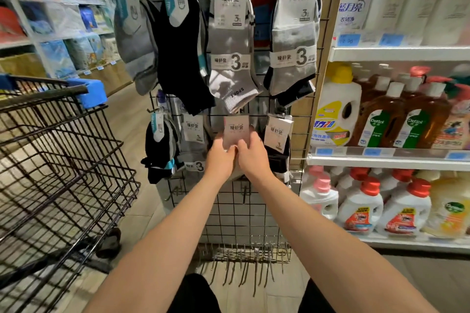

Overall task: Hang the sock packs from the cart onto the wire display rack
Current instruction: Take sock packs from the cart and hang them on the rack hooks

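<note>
A black wire display rack (256, 213) stands straight ahead with several sock packs hanging in two rows. Both hands hold one sock pack (236, 129) with a pale card label at the middle of the lower row. My left hand (220, 157) grips its left side and my right hand (251, 155) grips its right side; the socks below the label are hidden behind the hands. Grey three-pair packs (232, 43) hang above, and a dark pack (278, 140) hangs just right of my hands. The black wire cart (63, 160) is at the left.
Store shelves (389, 160) with detergent and disinfectant bottles stand close on the right. Loose metal hooks (244, 259) lie at the rack's foot. Bare hooks stick out of the rack below my hands. More shelving runs along the far left aisle.
</note>
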{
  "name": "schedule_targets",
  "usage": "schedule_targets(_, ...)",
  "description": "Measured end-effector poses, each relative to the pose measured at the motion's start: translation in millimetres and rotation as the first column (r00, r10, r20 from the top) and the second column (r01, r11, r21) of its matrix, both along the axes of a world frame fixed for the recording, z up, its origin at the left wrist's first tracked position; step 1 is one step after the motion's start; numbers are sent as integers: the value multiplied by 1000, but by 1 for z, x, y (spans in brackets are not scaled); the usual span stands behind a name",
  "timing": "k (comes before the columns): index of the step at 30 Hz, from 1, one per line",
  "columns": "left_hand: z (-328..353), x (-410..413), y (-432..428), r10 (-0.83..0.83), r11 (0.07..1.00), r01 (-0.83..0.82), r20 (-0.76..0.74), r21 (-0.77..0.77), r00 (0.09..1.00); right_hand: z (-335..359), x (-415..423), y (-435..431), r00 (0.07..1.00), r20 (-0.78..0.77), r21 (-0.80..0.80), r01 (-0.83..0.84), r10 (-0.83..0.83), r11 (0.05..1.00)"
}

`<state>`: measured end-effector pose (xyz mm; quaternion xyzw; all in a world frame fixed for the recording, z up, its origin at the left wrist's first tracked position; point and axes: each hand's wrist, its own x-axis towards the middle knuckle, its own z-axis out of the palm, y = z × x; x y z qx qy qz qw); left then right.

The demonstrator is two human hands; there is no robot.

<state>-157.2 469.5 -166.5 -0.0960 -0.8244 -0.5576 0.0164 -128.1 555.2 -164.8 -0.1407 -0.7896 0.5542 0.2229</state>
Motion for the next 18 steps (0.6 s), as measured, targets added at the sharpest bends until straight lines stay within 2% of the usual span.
schedule_targets(5, 2, -3, 0, -13, 1000, 13, -6, 22, 1000, 1, 0, -3, 999, -17, -69, 34, -35, 997)
schedule_targets(9, -1, -1, 3, 20, 999, -18, -45, 38, 999, 4, 9, -2, 992, -75, 6, 101, -100, 995)
schedule_targets(11, 0, 6, 0, 127, 991, -117, -163, 71, 979, 14, 18, 0, 965, -186, 38, 194, -183, 980)
schedule_targets(14, 25, 16, -5, 170, 971, -86, -396, 222, 902, 42, 28, 5, 881, -398, -5, 278, -257, 961)
schedule_targets(16, 56, 19, -6, 211, 966, -94, -525, 240, 825, 68, 30, 8, 854, -454, -24, 273, -253, 962)
schedule_targets(18, 91, 13, -5, 235, 967, -121, -596, 225, 768, 99, 31, 7, 848, -488, 22, 250, -208, 968)
